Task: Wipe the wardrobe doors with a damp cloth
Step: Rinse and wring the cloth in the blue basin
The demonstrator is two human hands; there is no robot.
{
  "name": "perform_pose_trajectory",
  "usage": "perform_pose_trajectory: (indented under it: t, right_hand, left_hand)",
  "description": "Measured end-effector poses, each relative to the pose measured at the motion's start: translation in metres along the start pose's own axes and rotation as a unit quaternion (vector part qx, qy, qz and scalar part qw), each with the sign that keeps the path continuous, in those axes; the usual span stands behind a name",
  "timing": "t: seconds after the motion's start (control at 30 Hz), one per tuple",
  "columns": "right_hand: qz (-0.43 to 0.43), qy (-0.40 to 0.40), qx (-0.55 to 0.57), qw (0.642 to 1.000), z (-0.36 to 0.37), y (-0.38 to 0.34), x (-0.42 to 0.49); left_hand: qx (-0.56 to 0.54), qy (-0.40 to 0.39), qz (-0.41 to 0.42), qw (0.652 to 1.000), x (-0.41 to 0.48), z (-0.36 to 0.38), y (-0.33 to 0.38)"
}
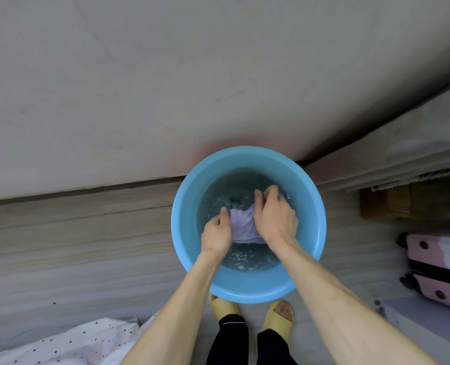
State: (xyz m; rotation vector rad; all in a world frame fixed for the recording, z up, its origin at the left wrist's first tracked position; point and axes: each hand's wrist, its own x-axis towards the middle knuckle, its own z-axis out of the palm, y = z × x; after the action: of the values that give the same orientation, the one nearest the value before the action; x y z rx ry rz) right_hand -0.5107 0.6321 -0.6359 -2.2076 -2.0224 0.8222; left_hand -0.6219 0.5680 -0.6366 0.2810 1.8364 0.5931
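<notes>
Forearms (334, 299) reach into the blue basin (185, 206), left grip (216, 233) and right grip (275, 219) each clamped on the lilac cloth (243, 225)

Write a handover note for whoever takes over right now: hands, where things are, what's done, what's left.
Left hand: grips the left edge of the lavender cloth.
Right hand: grips its right side, fingers curled over it.
Cloth: in the water of the blue basin, which stands on the floor at the foot of the wardrobe door.
Done: cloth wetted.
Left: wring it out, then wipe the doors.
</notes>
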Motion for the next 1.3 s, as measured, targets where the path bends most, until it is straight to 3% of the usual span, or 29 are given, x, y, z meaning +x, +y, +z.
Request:
perform_pose_trajectory:
  t: [0.07, 0.17, 0.23, 0.4, 0.5, 0.63, 0.73, 0.83, 0.93, 1.07, 1.2, 1.3]
  right_hand:
    - [0.062, -0.001, 0.017, 0.998, 0.003, 0.001, -0.003]
    - [0.125, -0.106, 0.027, 0.986, 0.018, 0.004, -0.01]
    - [0.138, -0.151, 0.115, 0.972, 0.024, 0.001, -0.017]
    - [0.132, -0.12, 0.32, 0.93, 0.007, -0.025, -0.037]
    - [0.096, -0.095, 0.285, 0.949, 0.005, -0.036, -0.042]
    - [0.069, -0.061, 0.102, 0.99, 0.008, -0.026, -0.029]
    - [0.055, -0.046, 0.012, 0.997, 0.006, -0.013, -0.015]
    - [0.096, -0.004, 0.014, 0.995, 0.007, -0.008, -0.006]
    - [0.105, -0.08, 0.043, 0.99, 0.016, -0.007, -0.008]
    - [0.096, -0.164, 0.18, 0.965, 0.027, -0.017, -0.022]
    - [0.14, -0.142, 0.322, 0.926, 0.021, -0.04, -0.038]
    - [0.112, -0.093, 0.244, 0.959, 0.014, -0.047, -0.037]
  left_hand:
    - [-0.023, 0.011, -0.02, 0.999, 0.003, 0.0, -0.008]
    - [-0.016, -0.014, -0.055, 0.998, 0.01, 0.002, -0.012]
    - [-0.031, -0.023, -0.067, 0.997, 0.017, 0.003, -0.01]
    - [-0.067, -0.042, -0.046, 0.996, 0.021, -0.001, 0.002]
    - [-0.115, -0.053, -0.013, 0.992, 0.019, 0.003, 0.008]
    - [-0.068, -0.055, -0.013, 0.996, 0.008, 0.006, 0.006]
    - [0.014, -0.029, -0.009, 0.999, 0.006, -0.004, 0.002]
    - [-0.011, 0.024, -0.002, 1.0, 0.005, -0.009, -0.005]
    - [-0.005, 0.011, -0.011, 1.0, 0.009, -0.01, -0.013]
    - [-0.044, -0.009, -0.033, 0.998, 0.019, -0.01, -0.009]
    - [-0.083, -0.016, -0.025, 0.996, 0.023, -0.011, -0.004]
    - [-0.093, -0.033, -0.007, 0.995, 0.017, -0.003, 0.006]
